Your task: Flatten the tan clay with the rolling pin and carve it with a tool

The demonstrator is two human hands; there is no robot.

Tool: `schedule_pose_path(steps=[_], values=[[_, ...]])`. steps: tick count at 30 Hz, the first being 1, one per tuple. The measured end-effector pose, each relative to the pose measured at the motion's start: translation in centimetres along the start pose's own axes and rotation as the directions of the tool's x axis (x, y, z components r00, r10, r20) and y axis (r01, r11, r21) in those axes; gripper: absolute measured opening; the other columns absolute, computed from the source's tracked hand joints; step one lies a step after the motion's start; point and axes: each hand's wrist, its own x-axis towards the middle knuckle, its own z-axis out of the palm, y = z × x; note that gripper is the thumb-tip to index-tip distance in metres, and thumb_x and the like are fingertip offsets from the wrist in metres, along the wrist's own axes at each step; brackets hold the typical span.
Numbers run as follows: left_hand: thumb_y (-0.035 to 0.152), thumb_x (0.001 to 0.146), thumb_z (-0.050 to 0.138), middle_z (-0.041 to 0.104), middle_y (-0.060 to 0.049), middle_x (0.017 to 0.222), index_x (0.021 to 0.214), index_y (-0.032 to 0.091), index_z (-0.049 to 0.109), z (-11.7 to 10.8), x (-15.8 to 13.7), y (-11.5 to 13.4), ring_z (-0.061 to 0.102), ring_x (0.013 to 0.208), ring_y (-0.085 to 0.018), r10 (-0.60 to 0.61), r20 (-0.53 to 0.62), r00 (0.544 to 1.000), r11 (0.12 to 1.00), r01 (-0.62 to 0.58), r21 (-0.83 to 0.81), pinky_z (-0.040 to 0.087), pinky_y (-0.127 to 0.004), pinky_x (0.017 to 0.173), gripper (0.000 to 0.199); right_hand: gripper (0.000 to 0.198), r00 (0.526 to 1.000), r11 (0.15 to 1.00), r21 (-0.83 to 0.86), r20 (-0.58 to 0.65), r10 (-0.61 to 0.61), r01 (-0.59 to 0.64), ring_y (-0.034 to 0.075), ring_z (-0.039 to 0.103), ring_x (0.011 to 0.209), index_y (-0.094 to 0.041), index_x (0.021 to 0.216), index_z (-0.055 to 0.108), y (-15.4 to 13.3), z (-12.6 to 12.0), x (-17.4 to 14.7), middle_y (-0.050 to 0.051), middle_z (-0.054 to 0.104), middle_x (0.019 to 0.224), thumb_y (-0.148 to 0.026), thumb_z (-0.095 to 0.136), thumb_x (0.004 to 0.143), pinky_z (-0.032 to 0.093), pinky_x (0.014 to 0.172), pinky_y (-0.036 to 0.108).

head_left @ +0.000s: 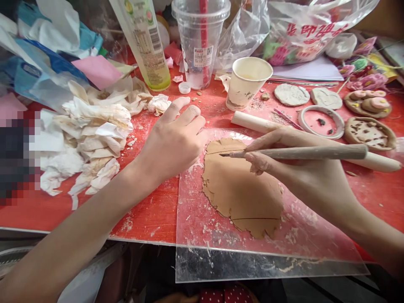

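Note:
On a clear acrylic sheet (195, 227) lies a flat, ragged-edged slab of brown clay (246, 193). One thin line crosses its lower part, another its upper part. My right hand (293, 164) is closed round a clay knife (315, 152) with a grey handle, held almost level. Its slim dark tip touches or hovers just over the slab's upper left, below the upper line. Left of the slab is my left hand (176, 134), back up, fingers loosely bent and apart, with nothing visible in it. Its thumb and palm are hidden.
A pale rolling rod (375, 161) lies beneath my right hand. Behind stand a paper cup (248, 82), a plastic cup (197, 46) and a bottle (148, 54). Crumpled tissues (91, 126) are heaped left. Clay discs (292, 94) and a ring (339, 126) lie right.

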Motion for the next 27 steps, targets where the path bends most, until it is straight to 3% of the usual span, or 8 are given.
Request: schedule_pose_path(steps=[8, 14, 27], values=[[0.012, 0.086, 0.034, 0.067, -0.005, 0.087, 0.081, 0.022, 0.063, 0.0, 0.0, 0.1, 0.058, 0.104, -0.024, 0.017, -0.024, 1.000, 1.000, -0.016, 0.016, 0.037, -0.054, 0.104, 0.032, 0.025, 0.999, 0.997, -0.071, 0.048, -0.016, 0.019, 0.016, 0.064, 0.077, -0.021, 0.087, 0.068, 0.6, 0.5, 0.7, 0.002, 0.070, 0.089, -0.044, 0.062, 0.079, 0.049, 0.062, 0.027], [0.010, 0.088, 0.029, 0.067, -0.005, 0.087, 0.082, 0.021, 0.063, 0.0, 0.0, 0.1, 0.058, 0.104, -0.024, 0.015, -0.018, 1.000, 1.000, -0.015, 0.027, 0.036, -0.053, 0.105, 0.036, 0.019, 0.996, 0.992, -0.099, 0.041, -0.077, 0.080, 0.016, 0.065, 0.081, -0.021, 0.086, 0.068, 0.7, 0.5, 0.8, 0.001, 0.070, 0.089, -0.039, 0.062, 0.081, 0.049, 0.068, 0.027], [0.008, 0.086, 0.032, 0.066, -0.007, 0.096, 0.080, 0.019, 0.064, -0.2, 0.0, 0.1, 0.053, 0.114, -0.026, -0.045, 0.053, 0.998, 0.997, 0.048, -0.057, 0.036, -0.053, 0.103, 0.035, 0.017, 0.995, 0.993, -0.074, 0.047, -0.089, 0.092, 0.017, 0.064, 0.076, -0.022, 0.083, 0.069, 1.2, 0.4, 1.1, 0.001, 0.070, 0.085, -0.037, 0.064, 0.078, 0.050, 0.066, 0.030]])
